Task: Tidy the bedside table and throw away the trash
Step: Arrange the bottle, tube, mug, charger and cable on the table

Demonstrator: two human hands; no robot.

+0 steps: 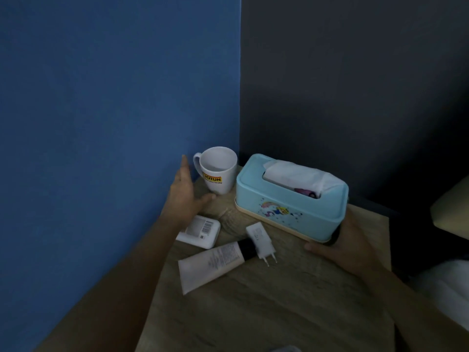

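Observation:
On the wooden bedside table (266, 301) stand a white mug (218, 171) with a yellow label in the back corner and a light blue tissue box (289, 207) with a tissue sticking out. My left hand (186, 191) is open, fingers spread, just left of the mug, its thumb near the mug's base. My right hand (340, 245) grips the near right end of the tissue box. A white tube (213, 265) with a black cap, a white charger plug (261, 241) and a flat white device (200, 231) with a barcode lie in front.
A blue wall (114, 123) borders the table on the left and a dark grey wall (355, 85) stands behind it. A bed edge and a white pillow (451, 288) are at the right. The near part of the tabletop is bare wood.

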